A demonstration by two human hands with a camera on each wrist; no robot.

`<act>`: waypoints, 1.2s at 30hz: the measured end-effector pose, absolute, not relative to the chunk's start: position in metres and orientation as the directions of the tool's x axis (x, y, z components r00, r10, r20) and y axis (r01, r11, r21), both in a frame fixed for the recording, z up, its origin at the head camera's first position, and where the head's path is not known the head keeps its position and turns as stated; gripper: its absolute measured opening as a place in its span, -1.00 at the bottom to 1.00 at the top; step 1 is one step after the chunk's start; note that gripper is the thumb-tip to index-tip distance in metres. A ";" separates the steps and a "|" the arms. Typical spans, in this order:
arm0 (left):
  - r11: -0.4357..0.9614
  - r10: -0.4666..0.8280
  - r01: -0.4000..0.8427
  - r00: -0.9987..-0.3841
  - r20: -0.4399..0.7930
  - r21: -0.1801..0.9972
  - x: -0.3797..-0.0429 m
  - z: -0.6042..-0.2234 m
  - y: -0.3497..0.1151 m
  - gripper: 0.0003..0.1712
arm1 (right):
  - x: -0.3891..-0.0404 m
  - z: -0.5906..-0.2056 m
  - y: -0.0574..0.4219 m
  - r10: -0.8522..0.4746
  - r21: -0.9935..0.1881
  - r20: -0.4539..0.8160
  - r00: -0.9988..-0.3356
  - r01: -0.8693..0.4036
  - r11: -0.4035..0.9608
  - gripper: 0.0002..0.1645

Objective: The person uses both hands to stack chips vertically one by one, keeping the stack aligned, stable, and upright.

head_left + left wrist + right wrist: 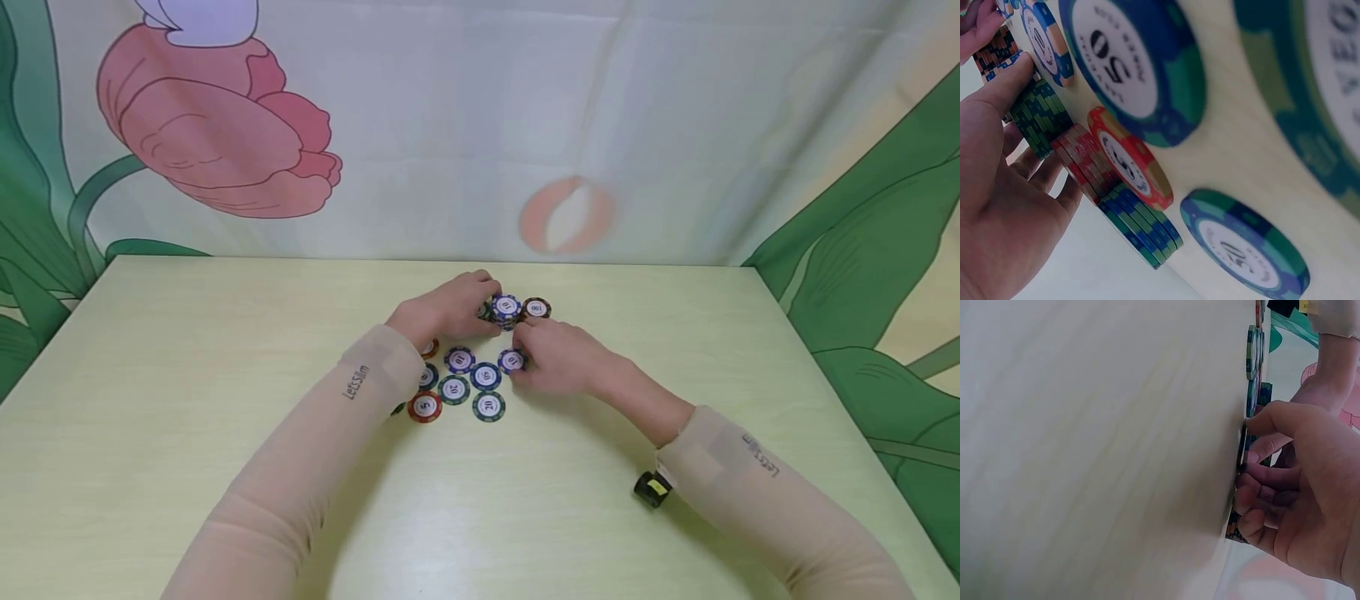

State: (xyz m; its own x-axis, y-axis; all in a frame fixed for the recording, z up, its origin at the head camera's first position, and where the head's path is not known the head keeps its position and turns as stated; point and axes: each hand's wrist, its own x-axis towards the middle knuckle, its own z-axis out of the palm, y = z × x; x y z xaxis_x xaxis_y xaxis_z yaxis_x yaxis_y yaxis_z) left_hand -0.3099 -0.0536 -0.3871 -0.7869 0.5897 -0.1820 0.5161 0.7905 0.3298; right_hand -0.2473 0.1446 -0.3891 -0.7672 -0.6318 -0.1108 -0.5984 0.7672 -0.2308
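1. Nearest you on the pale wood-grain table point(600, 533) lie a flat round green-edged chip marked 20 point(489, 407) and a flat red-edged chip marked 5 point(425, 407). They look like hard plastic or clay composite: stiff, small and fairly light for you to lift.
2. Just beyond are a second green-edged 20 chip point(453, 389) and a blue-edged chip marked 50 point(486, 376). Lying flat, such chips give you only a thin rim; take opposite edges between thumb and fingertip, as the printed faces are probably slick.
3. Farther out, your right hand point(558, 357) pinches a round blue-and-white chip marked 10 point(512, 361) by its rim, thumb and fingers on opposite sides. You cannot tell from here whether it is fully off the table.
4. Past that, your left hand point(450, 308) curves thumb and fingers about an upright stack of blue-and-white chips point(506, 307), near the table's far edge. The chips should be hard to break, but the column could shear if you press it unevenly; hold it low, across its sides.
5. Around that stack stand a stack of green chips point(1041, 122) on its left and a stack of dark-edged chips topped by a 100 point(536, 308) on its right. Both sit close, so your fingertips have little room and could nudge a neighbour.
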 end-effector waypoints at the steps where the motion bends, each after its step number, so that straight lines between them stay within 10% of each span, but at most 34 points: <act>1: 0.790 0.590 0.516 -0.787 -0.182 0.330 -0.310 -0.387 -0.054 -0.35 | -0.248 -0.390 0.145 -0.629 -0.235 -0.112 -0.769 -0.594 0.769 -0.71; 20: 0.791 0.593 0.527 -0.785 -0.180 0.310 -0.309 -0.387 -0.053 -0.35 | -0.258 -0.380 0.148 -0.596 -0.323 0.115 -0.795 -0.597 0.734 -0.62; 36: 0.786 0.599 0.534 -0.783 -0.169 0.311 -0.308 -0.387 -0.053 -0.40 | -0.274 -0.383 0.140 -0.537 -0.090 0.267 -0.800 -0.576 0.812 -0.61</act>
